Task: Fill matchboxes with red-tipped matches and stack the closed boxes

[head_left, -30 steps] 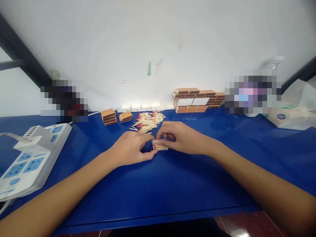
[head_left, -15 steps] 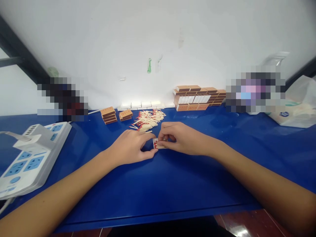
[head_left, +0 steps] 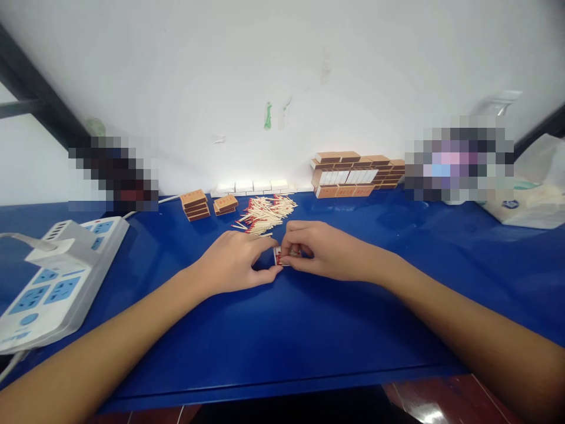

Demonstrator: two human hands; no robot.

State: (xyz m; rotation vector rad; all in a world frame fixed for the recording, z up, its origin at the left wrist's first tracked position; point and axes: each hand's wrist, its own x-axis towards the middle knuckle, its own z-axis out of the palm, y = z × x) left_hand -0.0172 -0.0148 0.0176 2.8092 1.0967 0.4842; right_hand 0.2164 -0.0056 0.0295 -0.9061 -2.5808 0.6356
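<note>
A small white matchbox tray (head_left: 276, 251) with red-tipped matches in it rests on the blue table in front of me. Thumb and forefinger of my left hand (head_left: 232, 262) grip its left end by the two long sides. Over the tray, my right hand (head_left: 324, 250) has thumb and fingers pinched together at the matches, hiding most of the tray's right part. How many matches are between these fingertips I cannot tell. Just beyond my hands lies a loose pile of matches (head_left: 267, 215), most of their red heads towards the left.
Behind the pile, white trays (head_left: 245, 187) line the wall. Brown matchbox sleeves (head_left: 195, 206) are stacked at left, with a smaller stack (head_left: 225, 204) beside them. Stacked matchboxes (head_left: 348, 176) stand right. A power strip (head_left: 66, 288) occupies the left side; a plastic bag (head_left: 529, 200) sits far right.
My right fingertips have shifted slightly over the tray, and the matches beneath them show less of their sticks. My left hand keeps its hold on the tray.
</note>
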